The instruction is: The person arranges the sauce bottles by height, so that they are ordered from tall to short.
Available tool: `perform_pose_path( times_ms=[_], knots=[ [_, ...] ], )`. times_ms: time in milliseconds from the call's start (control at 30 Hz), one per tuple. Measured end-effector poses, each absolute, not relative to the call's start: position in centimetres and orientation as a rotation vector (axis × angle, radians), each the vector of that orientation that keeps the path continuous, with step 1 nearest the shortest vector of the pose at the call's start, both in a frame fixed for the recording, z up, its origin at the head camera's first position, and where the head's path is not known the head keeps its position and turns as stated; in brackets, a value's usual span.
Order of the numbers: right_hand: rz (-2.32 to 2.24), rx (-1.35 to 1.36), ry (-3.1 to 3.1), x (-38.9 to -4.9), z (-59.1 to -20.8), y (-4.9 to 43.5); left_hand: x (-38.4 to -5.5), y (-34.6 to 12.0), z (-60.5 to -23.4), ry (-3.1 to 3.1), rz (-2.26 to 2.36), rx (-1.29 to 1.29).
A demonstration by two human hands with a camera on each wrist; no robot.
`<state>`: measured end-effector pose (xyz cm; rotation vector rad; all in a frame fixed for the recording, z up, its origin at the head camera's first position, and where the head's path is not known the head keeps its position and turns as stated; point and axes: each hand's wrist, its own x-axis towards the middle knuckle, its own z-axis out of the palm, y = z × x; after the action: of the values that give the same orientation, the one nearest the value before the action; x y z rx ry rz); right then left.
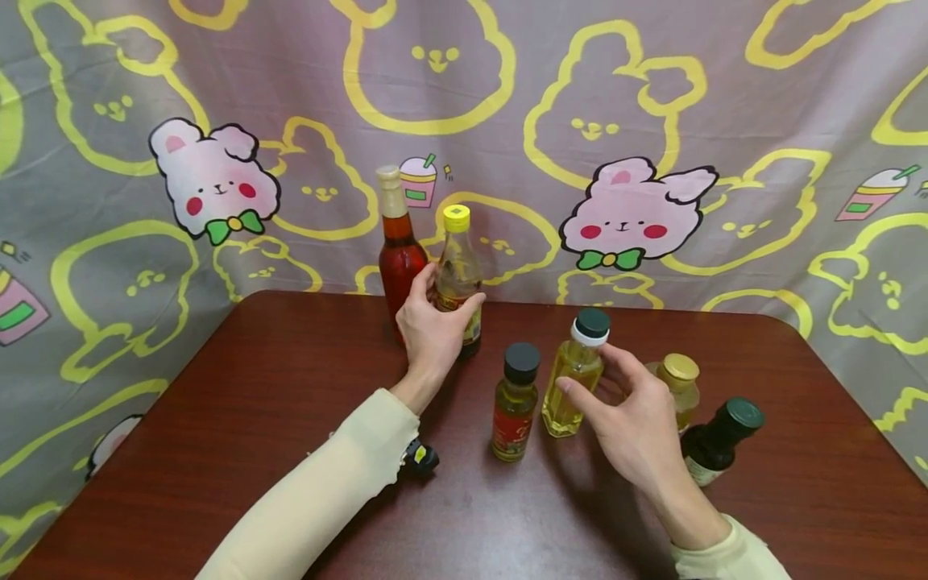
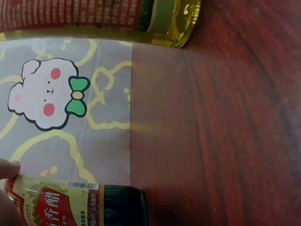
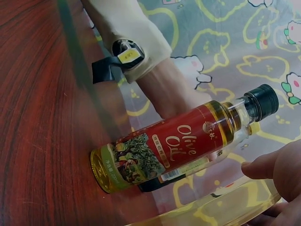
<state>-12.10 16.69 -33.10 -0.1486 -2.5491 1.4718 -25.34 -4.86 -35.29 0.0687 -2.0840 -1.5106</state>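
Note:
My left hand (image 1: 433,321) grips a vinegar bottle (image 1: 458,266) with a yellow cap, thumb on its right side and fingers on its left. In the left wrist view, the vinegar bottle's label (image 2: 51,205) shows at the lower edge. A tall bottle of red liquid (image 1: 401,270) stands just left of that hand. With thumb in front and fingers behind, my right hand (image 1: 641,419) holds a clear bottle of yellow oil (image 1: 569,395) with a dark green cap. Beside it stands a smaller olive oil bottle (image 1: 513,415), its red label (image 3: 183,139) plain in the right wrist view.
Right of my right hand stand a gold-capped bottle (image 1: 681,369) and a dark bottle with a green cap (image 1: 714,443). The brown wooden table (image 1: 217,419) meets a patterned curtain (image 1: 500,161) at the back. A black wrist device (image 1: 420,457) sits at the left cuff.

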Motion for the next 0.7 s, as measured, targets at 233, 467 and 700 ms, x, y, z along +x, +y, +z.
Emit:
perform_pose_path(
  times_ms=[233, 467, 700],
  knots=[
    [1.473, -0.154, -2.547, -12.05, -33.20, 16.75, -24.85, -4.93, -35.19, -2.073, -1.501, 0.063],
    [1.465, -0.138, -2.551, -12.15, -33.26, 16.68, -24.90, -4.85, -35.12, -2.076, -1.473, 0.089],
    [1.464, -0.144, -2.550, -12.14, -33.23, 16.67, -24.90, -4.75, -35.07, -2.081, -1.480, 0.093]
  ],
)
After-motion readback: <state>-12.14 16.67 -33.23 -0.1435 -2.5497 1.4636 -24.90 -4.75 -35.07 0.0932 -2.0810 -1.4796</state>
